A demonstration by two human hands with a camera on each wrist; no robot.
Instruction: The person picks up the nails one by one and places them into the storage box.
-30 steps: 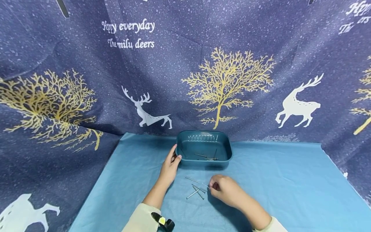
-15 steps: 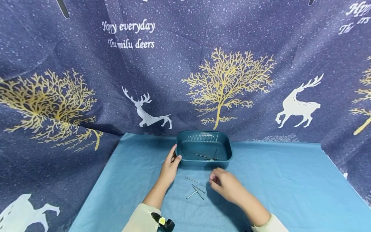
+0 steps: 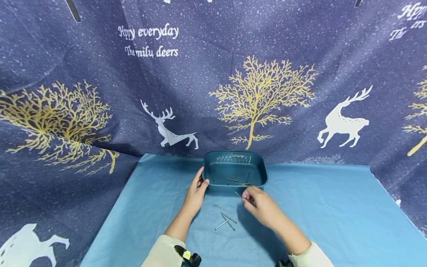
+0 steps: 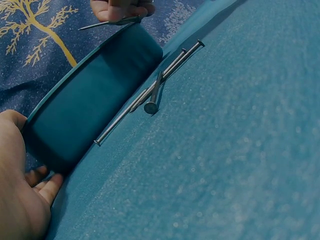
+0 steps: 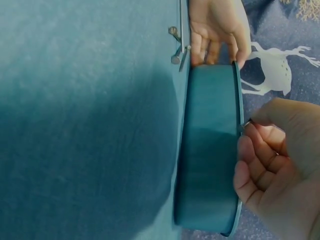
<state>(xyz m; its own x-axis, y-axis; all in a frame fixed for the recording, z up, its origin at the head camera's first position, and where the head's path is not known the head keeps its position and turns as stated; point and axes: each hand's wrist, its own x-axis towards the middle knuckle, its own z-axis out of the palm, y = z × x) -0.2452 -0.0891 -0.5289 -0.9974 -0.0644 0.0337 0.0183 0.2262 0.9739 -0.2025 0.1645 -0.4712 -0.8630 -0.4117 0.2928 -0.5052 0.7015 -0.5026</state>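
Teal tray (image 3: 221, 188), nails (image 3: 231, 180) inside.
Held by left grip (image 3: 195, 191); another nail (image 4: 94, 25), pinched by right grip (image 3: 261, 207), brought nearer.

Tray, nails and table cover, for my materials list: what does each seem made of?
Tray: probably plastic, smooth satin; one even teal colour, thin lip.
Nails: metal, likely steel; grey with shiny streaks.
Cover: perhaps cloth, mostly matte; faint creases, though a plastic sheet is possible.
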